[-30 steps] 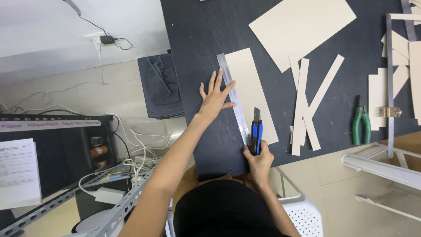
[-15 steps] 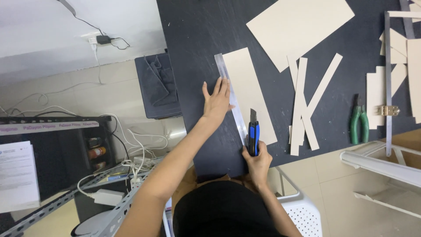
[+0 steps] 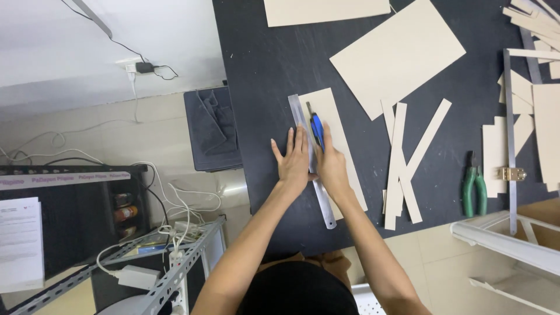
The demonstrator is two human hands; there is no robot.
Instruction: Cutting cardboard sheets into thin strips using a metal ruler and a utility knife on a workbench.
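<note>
**Both hands at the ruler**

Left hand (image 3: 293, 162) lies flat, fingers spread, pressing the metal ruler (image 3: 312, 160) onto a beige card strip (image 3: 338, 146) on the black table (image 3: 262, 87). Right hand (image 3: 331, 165), just beside it at 3 o'clock, grips a blue utility knife (image 3: 315, 128) whose tip points to 12 o'clock along the ruler's edge. Loose card strips (image 3: 402, 169) lie further toward 3 o'clock, and green pliers (image 3: 473, 189) beyond them.
</note>
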